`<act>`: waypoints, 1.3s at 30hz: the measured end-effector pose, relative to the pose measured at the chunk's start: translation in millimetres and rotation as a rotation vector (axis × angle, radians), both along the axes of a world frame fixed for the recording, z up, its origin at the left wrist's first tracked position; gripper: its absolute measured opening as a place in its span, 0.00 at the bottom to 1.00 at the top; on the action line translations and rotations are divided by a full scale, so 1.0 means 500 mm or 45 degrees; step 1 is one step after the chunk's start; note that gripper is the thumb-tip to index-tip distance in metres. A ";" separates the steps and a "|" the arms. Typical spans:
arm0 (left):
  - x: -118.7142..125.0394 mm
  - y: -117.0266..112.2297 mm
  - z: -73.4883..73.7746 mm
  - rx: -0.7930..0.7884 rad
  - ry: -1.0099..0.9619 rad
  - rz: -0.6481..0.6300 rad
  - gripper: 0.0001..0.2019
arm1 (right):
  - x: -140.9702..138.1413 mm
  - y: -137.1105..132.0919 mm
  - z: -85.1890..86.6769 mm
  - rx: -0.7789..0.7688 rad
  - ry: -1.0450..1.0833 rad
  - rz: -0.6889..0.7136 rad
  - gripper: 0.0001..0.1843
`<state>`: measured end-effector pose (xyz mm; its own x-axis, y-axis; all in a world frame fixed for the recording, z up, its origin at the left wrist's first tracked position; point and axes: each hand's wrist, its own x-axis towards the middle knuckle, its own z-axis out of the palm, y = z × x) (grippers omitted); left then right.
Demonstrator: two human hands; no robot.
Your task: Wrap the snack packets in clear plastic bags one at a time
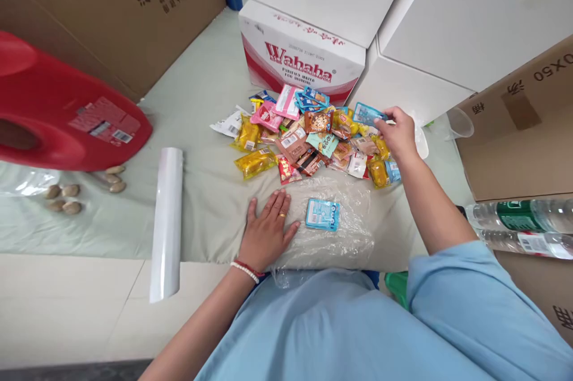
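Note:
My right hand [398,133] pinches a light blue snack packet [367,114] at the right side of a heap of wrapped snacks [293,143]. Flat on the near side of the table rests my left hand [267,227], its fingers stretched out and nothing in them. Just right of it, another light blue packet [323,214] lies on a sheet of clear plastic film [349,243]. Yellow, pink, brown and white wrappers overlap in the heap, so some packets are partly hidden.
A white Wahaha carton [302,52] stands behind the heap. At left are a big red jug [67,112], a white roll [166,223] and several brown oval objects [71,190]. Clear bottles [532,215] and a cardboard box [519,124] are at right.

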<state>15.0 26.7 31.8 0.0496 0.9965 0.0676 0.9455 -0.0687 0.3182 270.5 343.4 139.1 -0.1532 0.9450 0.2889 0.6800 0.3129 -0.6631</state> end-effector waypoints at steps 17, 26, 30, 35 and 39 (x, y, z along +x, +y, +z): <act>0.007 0.001 0.000 -0.020 0.036 -0.004 0.34 | -0.024 -0.446 -0.159 -0.550 -0.060 0.193 0.21; -0.051 -0.031 0.006 0.301 -0.096 -0.122 0.30 | 0.112 -0.509 -0.084 -0.015 -0.174 0.793 0.16; -0.086 -0.069 0.039 0.259 -0.225 -0.615 0.32 | 0.195 -0.580 -0.093 -0.022 -0.465 0.998 0.22; -0.090 -0.099 0.035 -0.034 -0.227 -0.925 0.24 | 0.219 -0.639 -0.172 0.077 -0.637 1.032 0.19; -0.092 -0.098 0.012 -0.116 -0.273 -0.884 0.14 | 0.214 -0.629 -0.199 0.027 -0.442 0.931 0.12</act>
<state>-31.1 -22.1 37.8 0.6671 0.7421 0.0653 0.6098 -0.5943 0.5243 377.5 29.1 39.5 -0.8144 0.5659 0.1284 0.4643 0.7682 -0.4408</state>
